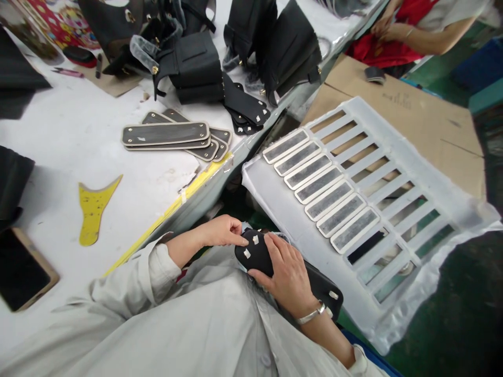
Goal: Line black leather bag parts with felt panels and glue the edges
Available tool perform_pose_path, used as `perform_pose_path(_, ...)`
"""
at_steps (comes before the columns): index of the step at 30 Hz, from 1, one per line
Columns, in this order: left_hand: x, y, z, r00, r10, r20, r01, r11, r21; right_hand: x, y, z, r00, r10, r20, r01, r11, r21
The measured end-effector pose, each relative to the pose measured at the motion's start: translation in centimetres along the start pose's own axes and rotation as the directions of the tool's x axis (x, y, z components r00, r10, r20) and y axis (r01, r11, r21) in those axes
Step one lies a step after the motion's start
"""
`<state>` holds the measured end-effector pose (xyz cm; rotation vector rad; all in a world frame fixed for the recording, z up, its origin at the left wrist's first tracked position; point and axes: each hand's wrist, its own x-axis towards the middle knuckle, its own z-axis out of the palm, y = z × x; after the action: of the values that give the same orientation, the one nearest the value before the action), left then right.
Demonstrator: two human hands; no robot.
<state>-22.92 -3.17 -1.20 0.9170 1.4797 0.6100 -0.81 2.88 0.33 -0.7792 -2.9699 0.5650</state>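
A black leather strap piece [257, 251] with small white tabs lies across my lap. My right hand [288, 272] is wrapped over its middle and grips it. Fingertips of my left hand [222, 231] are pinched together at the rounded end, on or beside one white tab; whether they grip it is unclear. The strap's other end [330, 296] shows beyond my right wrist, which wears a silver bracelet.
A white slotted tray [393, 157] on cardboard holds several grey-faced strips [320, 188]. On the white table [78, 146] lie a stack of dark strips [176, 136], black bag parts [251, 47], a yellow template [94, 207] and a phone [21, 269]. Another person in red [401, 31] sits at the far right.
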Motion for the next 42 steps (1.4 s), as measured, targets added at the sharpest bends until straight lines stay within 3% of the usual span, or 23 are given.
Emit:
perform_pose_path(6, -0.7, 0.3, 1.9, 0.965, 0.064, -0.256, -0.041, 0.994, 0.098, -0.2, -0.2, -0.4, 1.0, -0.02, -0.013, 0.019, 0.999, -0.038)
perform_pose_path(10, -0.8, -0.2, 2.6, 0.951, 0.069, -0.301, -0.043, 0.995, 0.091, -0.3, -0.4, -0.5, 0.998, -0.065, 0.009, 0.065, 0.993, -0.097)
perform_pose_path(18, -1.6, -0.2, 3.9, 0.901, 0.204, -0.383, -0.126, 0.968, 0.218, -0.4, -0.2, -0.5, 0.998, -0.057, 0.027, 0.06, 0.993, -0.1)
perform_pose_path(22, -1.8, -0.6, 4.7, 0.88, 0.253, -0.402, -0.147, 0.95, 0.277, -3.9, 2.5, -2.1, 0.997, -0.073, 0.039, 0.079, 0.984, -0.161)
perform_pose_path(26, -1.6, -1.1, 5.2, 0.859, 0.266, -0.438, -0.151, 0.948, 0.279, -8.9, 5.3, -3.8, 0.999, 0.028, 0.032, -0.02, 0.968, -0.248)
perform_pose_path(29, -1.3, -1.1, 5.1, 0.854, 0.26, -0.451, -0.152, 0.953, 0.26, -10.6, 5.7, -4.0, 0.996, 0.094, -0.006, -0.093, 0.967, -0.237)
perform_pose_path(36, -1.6, -0.5, 4.3, 0.882, 0.307, -0.357, -0.182, 0.921, 0.343, -8.1, 3.2, -2.3, 0.968, 0.206, -0.141, -0.215, 0.975, -0.055)
perform_pose_path(42, -1.8, 0.6, 6.1, 0.899, 0.364, -0.243, -0.177, 0.81, 0.558, -4.3, 1.4, -2.2, 0.974, 0.224, -0.004, -0.224, 0.974, 0.002)
